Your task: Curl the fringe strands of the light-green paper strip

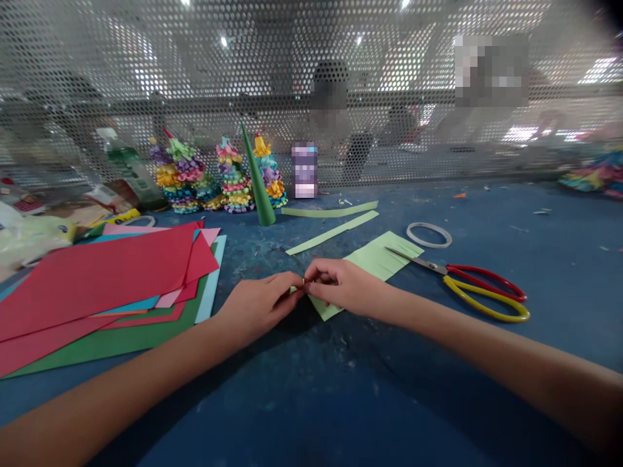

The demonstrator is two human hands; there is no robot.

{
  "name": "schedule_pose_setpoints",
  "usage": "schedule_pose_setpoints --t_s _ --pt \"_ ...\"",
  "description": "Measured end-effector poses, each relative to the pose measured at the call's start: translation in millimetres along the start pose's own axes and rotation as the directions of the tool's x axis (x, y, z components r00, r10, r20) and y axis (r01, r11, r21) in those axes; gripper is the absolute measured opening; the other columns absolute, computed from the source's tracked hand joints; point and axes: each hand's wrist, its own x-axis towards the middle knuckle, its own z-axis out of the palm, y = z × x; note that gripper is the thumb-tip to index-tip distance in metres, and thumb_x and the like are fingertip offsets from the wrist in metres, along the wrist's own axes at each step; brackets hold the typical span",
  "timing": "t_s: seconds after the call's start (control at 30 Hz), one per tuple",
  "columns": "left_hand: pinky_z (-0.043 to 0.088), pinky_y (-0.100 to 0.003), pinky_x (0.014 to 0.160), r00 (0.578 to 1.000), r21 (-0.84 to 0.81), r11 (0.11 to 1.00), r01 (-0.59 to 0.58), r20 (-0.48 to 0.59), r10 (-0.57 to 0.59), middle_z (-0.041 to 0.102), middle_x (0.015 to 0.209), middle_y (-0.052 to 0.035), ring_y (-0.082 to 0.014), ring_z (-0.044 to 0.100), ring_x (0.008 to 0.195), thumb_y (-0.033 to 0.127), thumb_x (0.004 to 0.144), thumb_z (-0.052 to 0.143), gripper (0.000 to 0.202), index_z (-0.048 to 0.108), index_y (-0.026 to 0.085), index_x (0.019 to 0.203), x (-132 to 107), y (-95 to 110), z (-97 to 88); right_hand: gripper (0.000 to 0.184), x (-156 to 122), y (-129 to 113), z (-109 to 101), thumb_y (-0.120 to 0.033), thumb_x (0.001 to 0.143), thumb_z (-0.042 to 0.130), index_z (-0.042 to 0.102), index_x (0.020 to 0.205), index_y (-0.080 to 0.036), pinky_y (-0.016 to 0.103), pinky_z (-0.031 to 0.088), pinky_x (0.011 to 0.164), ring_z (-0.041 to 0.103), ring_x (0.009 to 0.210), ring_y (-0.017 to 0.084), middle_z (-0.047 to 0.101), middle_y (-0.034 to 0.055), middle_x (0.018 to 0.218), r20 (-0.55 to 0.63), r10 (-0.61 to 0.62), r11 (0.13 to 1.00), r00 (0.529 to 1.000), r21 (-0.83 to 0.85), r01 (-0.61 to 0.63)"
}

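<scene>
As the left hand (257, 305) and right hand (343, 287) meet, their fingertips clench a tiny bit of paper (304, 281) between them, though it is too small to make out well. Just under the right hand lies a pale green paper sheet (374, 266), its edge cut into a fringe, with two pale green strips (331, 232) beyond it. Scissors (450, 272) with red and yellow handles sit to the right, near a roll of tape (428, 224). Left of the hands is a pile of coloured paper (97, 285), red on top — and farther off, a green paper cone (259, 181) stands among paper trees (182, 172) on the blue table (438, 402).
</scene>
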Motion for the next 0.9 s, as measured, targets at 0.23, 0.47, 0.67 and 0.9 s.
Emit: schedule_pose_setpoints --t_s 0.23,0.47,0.67,0.9 --pt "0.037 -0.020 0.055 0.991 -0.186 0.976 0.112 0.095 -0.096 0.064 0.076 0.0042 -0.0119 0.060 0.064 0.037 0.091 0.041 0.020 0.053 0.024 0.099 3.3 -1.1 -2.4 0.014 1.1 0.2 -4.4 -0.033 0.086 0.049 0.054 0.087 -0.019 0.022 0.038 0.053 0.053 0.060 0.011 0.057 -0.0017 0.066 0.026 -0.012 0.997 1.000 -0.075 0.013" --pt "0.033 -0.020 0.052 0.985 -0.186 0.971 0.149 0.114 -0.130 0.062 0.070 0.0045 -0.0119 0.056 0.058 0.038 0.091 0.041 0.020 0.052 0.023 0.100 4.0 -1.7 -3.5 0.015 -0.2 0.7 -1.9 -0.033 0.087 0.050 0.055 0.089 -0.020 0.022 0.036 0.052 0.052 0.059 0.010 0.058 -0.0020 0.066 -0.036 -0.059 0.989 0.998 -0.141 0.054" --pt "0.034 -0.020 0.053 0.987 -0.237 0.960 0.147 0.105 -0.125 0.061 0.071 0.0043 -0.0121 0.057 0.061 0.040 0.092 0.041 0.021 0.052 0.023 0.100 4.9 -3.3 -2.5 0.017 0.1 -4.1 -0.3 -0.033 0.088 0.045 0.053 0.086 -0.018 0.020 0.030 0.042 0.039 0.043 0.006 0.051 -0.0045 0.056 0.052 0.162 0.985 0.985 0.055 -0.164" --pt "0.036 -0.020 0.055 0.986 -0.245 0.964 0.107 0.153 -0.071 0.063 0.075 0.0045 -0.0112 0.059 0.064 0.037 0.093 0.040 0.020 0.051 0.023 0.102 3.3 -2.4 -4.3 0.019 -1.0 -3.3 -0.4 -0.034 0.089 0.042 0.053 0.086 -0.019 0.020 0.026 0.037 0.030 0.038 0.006 0.040 -0.0067 0.051 0.160 0.246 0.948 0.956 0.166 -0.272"
